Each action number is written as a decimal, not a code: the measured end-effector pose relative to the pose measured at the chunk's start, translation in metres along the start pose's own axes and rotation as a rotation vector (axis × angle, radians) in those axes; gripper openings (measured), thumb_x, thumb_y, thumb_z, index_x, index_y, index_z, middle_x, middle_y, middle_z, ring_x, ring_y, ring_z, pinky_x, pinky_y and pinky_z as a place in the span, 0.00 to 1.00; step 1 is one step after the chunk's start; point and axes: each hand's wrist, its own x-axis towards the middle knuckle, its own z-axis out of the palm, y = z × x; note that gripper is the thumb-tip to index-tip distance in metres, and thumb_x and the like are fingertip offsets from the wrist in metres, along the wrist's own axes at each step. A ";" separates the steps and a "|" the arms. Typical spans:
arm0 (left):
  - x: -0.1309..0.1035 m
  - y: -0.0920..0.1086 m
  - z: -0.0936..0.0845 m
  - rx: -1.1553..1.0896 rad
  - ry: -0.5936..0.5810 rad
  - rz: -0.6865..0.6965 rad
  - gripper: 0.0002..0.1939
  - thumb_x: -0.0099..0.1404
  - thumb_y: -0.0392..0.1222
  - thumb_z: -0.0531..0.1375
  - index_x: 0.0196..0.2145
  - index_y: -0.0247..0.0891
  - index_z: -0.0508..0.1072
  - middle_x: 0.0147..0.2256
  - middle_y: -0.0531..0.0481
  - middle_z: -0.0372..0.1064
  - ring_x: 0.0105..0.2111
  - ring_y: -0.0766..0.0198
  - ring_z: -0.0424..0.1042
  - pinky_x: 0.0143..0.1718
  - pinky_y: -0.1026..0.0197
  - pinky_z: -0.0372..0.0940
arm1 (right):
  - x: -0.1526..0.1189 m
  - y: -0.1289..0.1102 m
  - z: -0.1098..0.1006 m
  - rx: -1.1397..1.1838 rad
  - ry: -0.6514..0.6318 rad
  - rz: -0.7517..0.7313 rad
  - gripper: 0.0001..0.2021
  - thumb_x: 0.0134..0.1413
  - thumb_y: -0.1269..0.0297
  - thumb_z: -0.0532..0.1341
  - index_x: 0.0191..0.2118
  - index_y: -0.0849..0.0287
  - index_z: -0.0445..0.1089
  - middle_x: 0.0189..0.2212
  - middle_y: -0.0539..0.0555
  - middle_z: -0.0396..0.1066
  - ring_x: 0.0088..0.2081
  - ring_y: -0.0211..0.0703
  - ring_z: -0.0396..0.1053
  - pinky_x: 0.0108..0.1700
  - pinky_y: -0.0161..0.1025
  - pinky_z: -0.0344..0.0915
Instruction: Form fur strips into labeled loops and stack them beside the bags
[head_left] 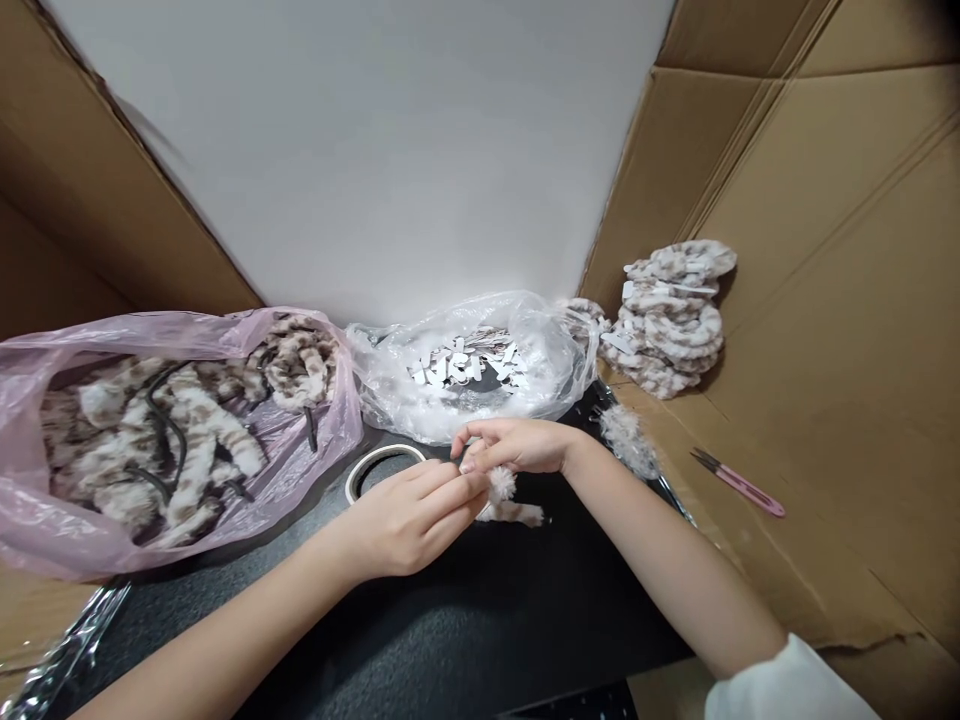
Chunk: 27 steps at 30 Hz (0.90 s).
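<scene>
Near the middle of the black work surface (465,620), my left hand (420,515) and my right hand (510,450) meet with their fingertips together. Both are closed in a pinch around a small fluffy whitish piece (501,484), most of it hidden behind the fingers. Just under them lies a furry brown-and-white strip (521,513), its end showing to the right. A roll of pale tape (360,478) lies flat beside my left hand. Behind my right hand stands a clear plastic bag (390,390) holding several small white tags (457,365).
At left, a pink plastic bag (341,430) lies open with furry pieces (217,430) and dark cords inside. Furry rings (667,330) are stacked at right, near pink thread snips (739,487) on cardboard (825,400). A whitish fluffy clump (628,440) sits at the surface's right edge.
</scene>
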 end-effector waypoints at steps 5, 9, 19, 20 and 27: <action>-0.003 0.002 0.005 -0.141 0.016 -0.079 0.13 0.72 0.32 0.47 0.48 0.32 0.68 0.31 0.47 0.74 0.27 0.64 0.69 0.33 0.63 0.66 | -0.002 -0.005 0.001 0.048 0.058 -0.031 0.20 0.40 0.67 0.71 0.40 0.58 0.64 0.25 0.44 0.68 0.23 0.29 0.62 0.24 0.27 0.56; -0.012 -0.003 0.014 -0.199 0.033 -0.142 0.12 0.72 0.32 0.48 0.46 0.36 0.70 0.34 0.47 0.75 0.30 0.66 0.71 0.34 0.65 0.66 | -0.008 -0.012 0.004 0.021 0.155 -0.149 0.21 0.39 0.70 0.71 0.39 0.59 0.63 0.22 0.43 0.69 0.25 0.32 0.67 0.31 0.31 0.63; -0.014 -0.009 0.026 -0.268 0.252 -0.194 0.07 0.68 0.30 0.55 0.41 0.36 0.71 0.36 0.45 0.73 0.37 0.65 0.75 0.39 0.65 0.70 | -0.015 -0.022 0.019 -0.082 0.367 -0.341 0.21 0.40 0.66 0.71 0.38 0.58 0.60 0.22 0.43 0.70 0.25 0.34 0.67 0.33 0.35 0.62; -0.013 -0.008 0.026 -0.276 0.270 -0.218 0.07 0.68 0.30 0.56 0.40 0.36 0.72 0.36 0.46 0.73 0.36 0.65 0.75 0.38 0.65 0.70 | -0.015 -0.023 0.020 -0.080 0.383 -0.349 0.21 0.40 0.66 0.71 0.38 0.58 0.60 0.22 0.43 0.70 0.26 0.34 0.68 0.33 0.35 0.63; -0.006 -0.004 0.023 -0.349 0.292 -0.327 0.06 0.66 0.30 0.58 0.36 0.37 0.73 0.33 0.47 0.73 0.33 0.66 0.74 0.35 0.66 0.70 | -0.013 -0.020 0.018 -0.060 0.440 -0.359 0.25 0.34 0.67 0.73 0.38 0.57 0.60 0.22 0.42 0.69 0.25 0.33 0.66 0.33 0.35 0.63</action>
